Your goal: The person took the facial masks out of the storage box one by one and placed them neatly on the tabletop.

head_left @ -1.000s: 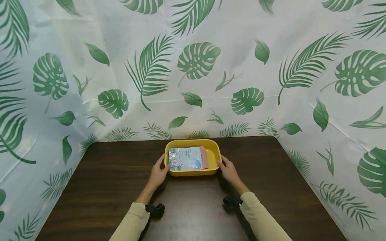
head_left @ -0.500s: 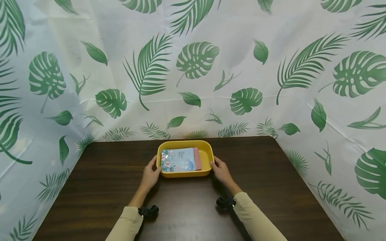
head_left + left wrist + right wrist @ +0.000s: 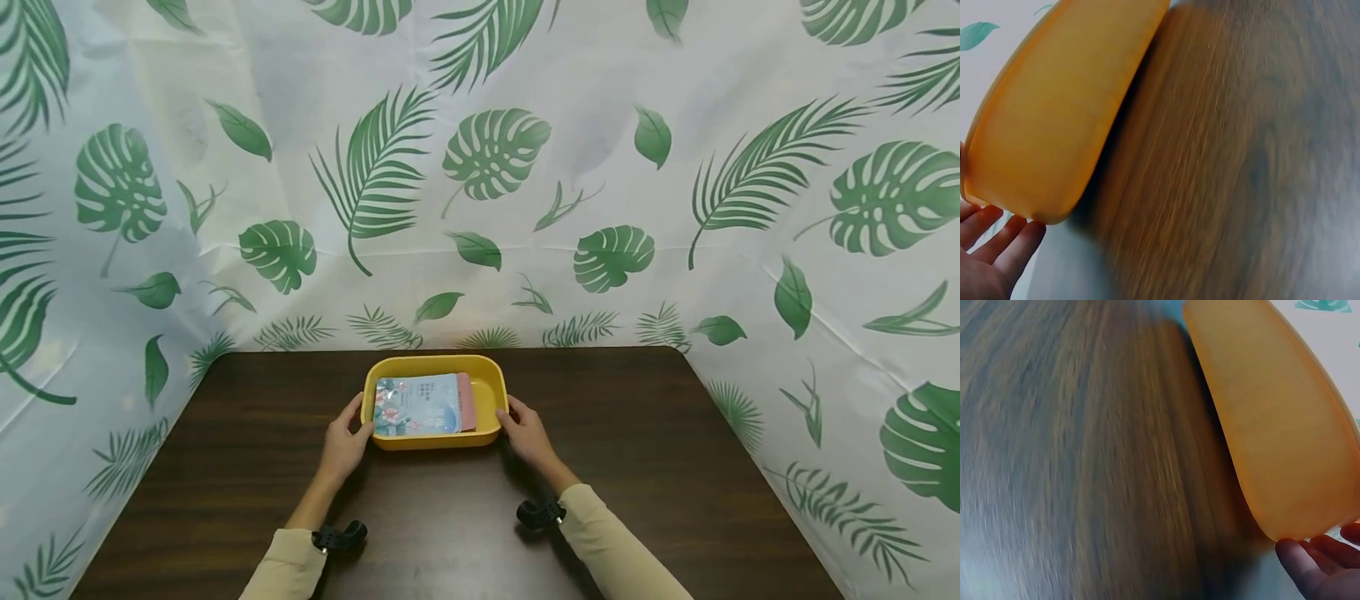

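A yellow rectangular plastic bin is near the far side of the table, held at both ends. My left hand grips its left end, thumb at the rim and fingers against the outer wall. At the opposite end, my right hand holds it in a similar way. Inside lie a pale blue flower-printed packet and a pink packet partly hidden under it. Both wrist views show the bin's plain outer side, with fingertips touching its lower edge. Whether its base touches the table cannot be told.
The dark wood-grain table extends to both sides and in front of the bin. A white leaf-printed cloth hangs behind and beside it. Black straps are on both wrists.
Both hands have carried or slid the bin leftward along the table, with the packets in it. The grip looks the same. The head view has shifted slightly.
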`<state>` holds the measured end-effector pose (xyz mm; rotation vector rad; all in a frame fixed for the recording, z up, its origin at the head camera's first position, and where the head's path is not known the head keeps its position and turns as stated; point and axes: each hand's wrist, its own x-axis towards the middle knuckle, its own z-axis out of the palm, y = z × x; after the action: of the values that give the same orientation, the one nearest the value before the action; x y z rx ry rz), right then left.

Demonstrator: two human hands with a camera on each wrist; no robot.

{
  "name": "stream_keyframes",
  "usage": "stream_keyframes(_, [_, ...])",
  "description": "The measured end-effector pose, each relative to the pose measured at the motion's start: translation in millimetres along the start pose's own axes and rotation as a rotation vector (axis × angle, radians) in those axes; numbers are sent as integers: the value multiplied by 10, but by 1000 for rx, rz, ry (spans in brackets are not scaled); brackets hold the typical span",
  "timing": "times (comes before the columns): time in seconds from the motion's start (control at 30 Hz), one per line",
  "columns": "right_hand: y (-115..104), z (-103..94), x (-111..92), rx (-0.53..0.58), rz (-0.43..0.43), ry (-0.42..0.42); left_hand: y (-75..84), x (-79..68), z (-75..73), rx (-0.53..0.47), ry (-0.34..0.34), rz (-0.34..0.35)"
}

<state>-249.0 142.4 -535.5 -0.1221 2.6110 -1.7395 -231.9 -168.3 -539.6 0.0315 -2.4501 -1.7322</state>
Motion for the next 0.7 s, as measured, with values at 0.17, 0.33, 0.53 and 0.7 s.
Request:
stream_keyframes(0.17, [-31, 130, 8, 25, -18, -21, -28, -32, -133, 32, 14, -10])
stream_keyframes(0.33, [-106, 247, 14, 13, -37, -50, -73, -39, -264, 58, 37, -45])
stream_keyframes(0.53, [-170, 399, -5, 7, -56, -92, -87, -84, -454, 86, 45, -116])
stream_keyframes(0.7, [-238, 529, -5, -17, -97, -121, -90, -140, -622, 101, 41, -164])
